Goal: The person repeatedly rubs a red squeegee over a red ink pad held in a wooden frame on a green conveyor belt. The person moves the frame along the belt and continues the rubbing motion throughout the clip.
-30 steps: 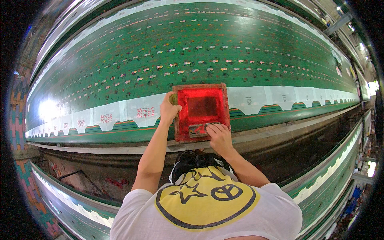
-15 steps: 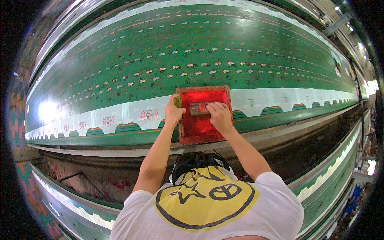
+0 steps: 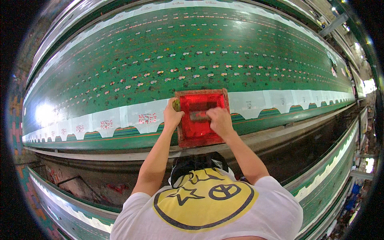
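Note:
A wooden-rimmed screen printing frame [image 3: 202, 92] with red ink inside lies over the near strip of white fabric pieces [image 3: 94, 116]. My left hand [image 3: 173, 116] grips its left rim, the thumb bent over the wood. Inside the frame my right hand [image 3: 221, 122] is closed round the right end of a short squeegee [image 3: 198, 116], which is blurred by motion. Left of the frame the pieces carry red and dark prints [image 3: 147, 118]. To the right they show only small dark prints [image 3: 249, 104]. The fabric under the frame is hidden.
A long green printing table [image 3: 264, 48] stretches away, dotted with rows of small coloured marks. Another white fabric strip [image 3: 160, 6] runs along its far edge. A metal rail [image 3: 108, 155] edges the near side. Behind me stands a second green table [image 3: 324, 200] with white fabric.
The squeegee and my right hand have shifted slightly toward me inside the frame. My left hand stays on the left rim. The whole view has tilted a little.

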{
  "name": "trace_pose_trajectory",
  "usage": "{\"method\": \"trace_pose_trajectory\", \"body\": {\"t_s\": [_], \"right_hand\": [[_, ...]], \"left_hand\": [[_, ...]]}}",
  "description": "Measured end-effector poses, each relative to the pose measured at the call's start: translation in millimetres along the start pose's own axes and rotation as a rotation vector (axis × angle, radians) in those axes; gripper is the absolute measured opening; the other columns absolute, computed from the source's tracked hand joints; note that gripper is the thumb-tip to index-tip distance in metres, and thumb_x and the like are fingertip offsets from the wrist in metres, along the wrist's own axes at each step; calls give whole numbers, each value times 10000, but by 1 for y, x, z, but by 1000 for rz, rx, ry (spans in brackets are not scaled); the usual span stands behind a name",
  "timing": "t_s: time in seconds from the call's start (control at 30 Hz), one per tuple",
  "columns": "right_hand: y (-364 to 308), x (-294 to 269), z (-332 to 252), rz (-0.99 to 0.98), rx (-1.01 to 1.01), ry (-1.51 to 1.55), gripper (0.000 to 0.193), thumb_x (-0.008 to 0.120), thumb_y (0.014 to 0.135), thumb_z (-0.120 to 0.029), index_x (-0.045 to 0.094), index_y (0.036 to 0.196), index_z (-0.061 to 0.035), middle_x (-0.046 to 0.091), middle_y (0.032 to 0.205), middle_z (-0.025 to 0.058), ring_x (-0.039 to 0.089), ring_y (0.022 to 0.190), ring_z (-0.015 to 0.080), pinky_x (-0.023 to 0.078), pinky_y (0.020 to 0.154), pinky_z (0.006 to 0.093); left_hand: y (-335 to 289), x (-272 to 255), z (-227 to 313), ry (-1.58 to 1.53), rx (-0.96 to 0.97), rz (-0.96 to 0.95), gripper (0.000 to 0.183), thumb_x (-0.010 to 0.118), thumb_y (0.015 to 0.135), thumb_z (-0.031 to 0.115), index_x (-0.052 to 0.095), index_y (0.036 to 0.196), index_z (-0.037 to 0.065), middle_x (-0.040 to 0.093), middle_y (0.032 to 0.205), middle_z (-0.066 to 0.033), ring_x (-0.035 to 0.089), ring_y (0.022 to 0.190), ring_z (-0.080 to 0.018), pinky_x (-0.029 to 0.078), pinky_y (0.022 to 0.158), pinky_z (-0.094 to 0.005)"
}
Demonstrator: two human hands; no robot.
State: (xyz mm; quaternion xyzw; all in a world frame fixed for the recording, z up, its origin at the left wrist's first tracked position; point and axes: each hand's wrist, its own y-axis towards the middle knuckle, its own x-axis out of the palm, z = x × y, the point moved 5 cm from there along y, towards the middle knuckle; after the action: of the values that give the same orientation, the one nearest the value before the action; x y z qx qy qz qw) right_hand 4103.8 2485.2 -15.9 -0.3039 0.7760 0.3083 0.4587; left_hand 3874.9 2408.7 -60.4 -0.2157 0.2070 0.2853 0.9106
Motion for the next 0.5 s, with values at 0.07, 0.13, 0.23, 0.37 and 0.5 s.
{"method": "trace_pose_trajectory", "body": {"t_s": [0.07,0.13,0.23,0.37,0.5], "right_hand": [[-35,-7,-22,18,-41,-11,307,633,747,-37,700,1045,-75,726,1073,86,667,1029,296,503,905,461],[-55,-16,-36,51,-58,-7,311,637,750,-40,700,1052,-74,721,1085,76,661,1052,279,504,917,450],[-66,-13,-23,60,-64,-8,352,660,749,-63,689,1100,-72,714,1123,65,649,1084,267,495,951,443],[-66,-37,-9,101,-76,6,338,658,756,-50,686,1092,-71,713,1135,61,645,1093,260,490,960,444],[-81,-71,35,107,-39,-18,322,655,752,-38,683,1070,-72,715,1127,60,650,1086,253,489,962,436]], "left_hand": [[-2,-1,-2,-15,4,14,740,822,641,54,575,1336,118,725,1159,-204,689,1118,-390,546,956,-447],[-1,-1,-8,-34,61,41,735,814,642,45,578,1334,121,728,1150,-191,698,1097,-361,548,948,-428],[-11,-1,22,-114,-77,-21,718,793,646,19,583,1326,117,731,1113,-147,700,1062,-299,547,934,-396],[-16,12,35,-221,76,49,691,759,650,-16,591,1309,106,714,1106,-91,681,1040,-245,543,917,-376],[-17,64,56,-272,148,80,690,753,649,-17,590,1306,112,704,1127,-89,669,1040,-233,535,921,-366]]}}
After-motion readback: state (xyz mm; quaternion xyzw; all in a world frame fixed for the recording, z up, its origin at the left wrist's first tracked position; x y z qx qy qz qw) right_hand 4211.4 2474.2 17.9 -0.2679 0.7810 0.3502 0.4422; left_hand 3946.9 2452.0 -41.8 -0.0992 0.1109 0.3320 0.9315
